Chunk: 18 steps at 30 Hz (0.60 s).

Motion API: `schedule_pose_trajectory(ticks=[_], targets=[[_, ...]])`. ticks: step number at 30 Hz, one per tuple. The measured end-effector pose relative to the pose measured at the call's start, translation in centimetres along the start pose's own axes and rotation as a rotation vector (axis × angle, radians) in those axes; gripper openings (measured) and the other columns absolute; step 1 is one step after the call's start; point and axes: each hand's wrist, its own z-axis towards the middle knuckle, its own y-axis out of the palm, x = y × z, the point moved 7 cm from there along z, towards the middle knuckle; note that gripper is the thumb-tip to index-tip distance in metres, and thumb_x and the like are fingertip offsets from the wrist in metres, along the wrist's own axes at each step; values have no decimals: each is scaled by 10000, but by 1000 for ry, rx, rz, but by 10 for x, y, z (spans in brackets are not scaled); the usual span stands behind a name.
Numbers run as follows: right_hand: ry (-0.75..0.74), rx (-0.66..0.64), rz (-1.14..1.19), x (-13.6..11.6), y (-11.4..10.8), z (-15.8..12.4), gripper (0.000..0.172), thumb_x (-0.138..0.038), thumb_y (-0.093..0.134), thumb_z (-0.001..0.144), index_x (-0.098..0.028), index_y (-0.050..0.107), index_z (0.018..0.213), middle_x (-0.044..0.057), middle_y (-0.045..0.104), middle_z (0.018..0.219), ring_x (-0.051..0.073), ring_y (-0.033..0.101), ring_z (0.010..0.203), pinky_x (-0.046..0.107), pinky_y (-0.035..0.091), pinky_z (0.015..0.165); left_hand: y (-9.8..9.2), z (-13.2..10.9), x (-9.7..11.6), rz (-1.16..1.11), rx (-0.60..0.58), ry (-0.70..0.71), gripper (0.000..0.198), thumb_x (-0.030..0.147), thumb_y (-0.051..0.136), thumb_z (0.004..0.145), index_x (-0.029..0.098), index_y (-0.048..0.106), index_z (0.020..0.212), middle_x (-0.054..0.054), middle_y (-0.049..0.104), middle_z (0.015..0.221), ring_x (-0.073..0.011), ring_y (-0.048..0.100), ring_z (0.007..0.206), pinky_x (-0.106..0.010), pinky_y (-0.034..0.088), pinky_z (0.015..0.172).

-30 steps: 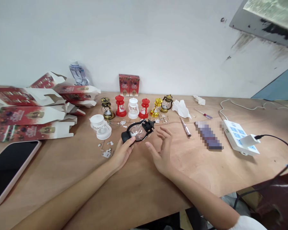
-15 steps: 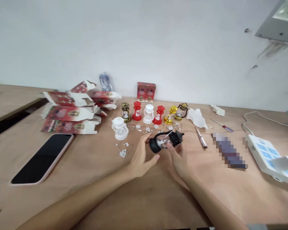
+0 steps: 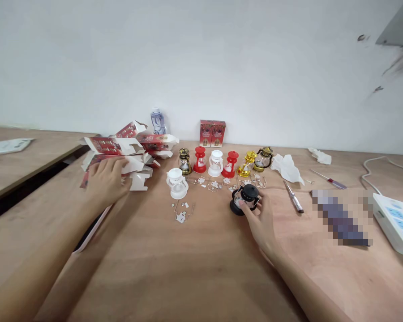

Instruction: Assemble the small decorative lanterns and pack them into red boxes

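My right hand [image 3: 260, 219] grips a small black lantern [image 3: 246, 199] with a clear body, tilted and low over the table; whether its base touches the wood I cannot tell. On the left, my left hand [image 3: 109, 181] lies over the front of a pile of red and white cardboard boxes [image 3: 116, 146], fingers bent round a front red box [image 3: 84, 180]. Its fingertips are hidden. A white lantern [image 3: 177, 184] stands between my hands, with loose metal wire and plate parts [image 3: 181, 217] in front of it.
Behind stand bronze, red [image 3: 199, 160], white and gold lanterns, with small metal parts before them. Two red boxes [image 3: 212, 133] and a bottle [image 3: 157, 120] are by the wall. At right are crumpled tissue [image 3: 286, 168], a pen-like tool [image 3: 293, 197], a screwdriver [image 3: 332, 181] and a power strip [image 3: 394, 219].
My left hand has left the black lantern's side and moved left onto the boxes. The black lantern, in my right hand, is lower and more upright. The view has shifted left.
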Motion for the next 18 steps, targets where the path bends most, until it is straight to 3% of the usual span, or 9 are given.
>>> schedule_pose_trajectory(ticks=[3, 7, 13, 18], targets=[[-266, 152, -68, -22, -10, -9, 568, -388, 632, 795, -219, 411, 1290, 126, 402, 1328, 268, 438, 1227, 497, 397, 991, 3, 2, -17, 129, -50, 6, 412, 264, 463, 857, 163, 427, 1255, -109, 556, 1283, -279, 503, 1148, -435, 310, 988], [-541, 239, -182, -49, -12, -26, 498, -280, 599, 812, -220, 408, 1268, 136, 403, 1264, 308, 367, 1273, 588, 349, 1008, 9, 13, -24, 107, -137, 6, 430, 290, 471, 859, 157, 419, 1265, -114, 597, 1195, -284, 493, 1127, -430, 329, 955], [-690, 199, -184, -63, -2, -46, 451, -227, 582, 792, -243, 426, 1215, 120, 411, 1170, 306, 428, 1188, 576, 430, 936, 7, 27, -22, 31, -133, 74, 278, 379, 510, 850, 175, 556, 1034, -71, 623, 1060, -289, 453, 1111, -509, 261, 983], [-756, 224, -103, -64, -3, -54, 451, -167, 595, 762, -270, 457, 1178, 93, 386, 1171, 284, 465, 1136, 540, 449, 918, -3, 29, -26, -69, -8, 89, 247, 437, 528, 851, 202, 599, 885, -16, 646, 907, -234, 492, 1004, -479, 241, 1002]])
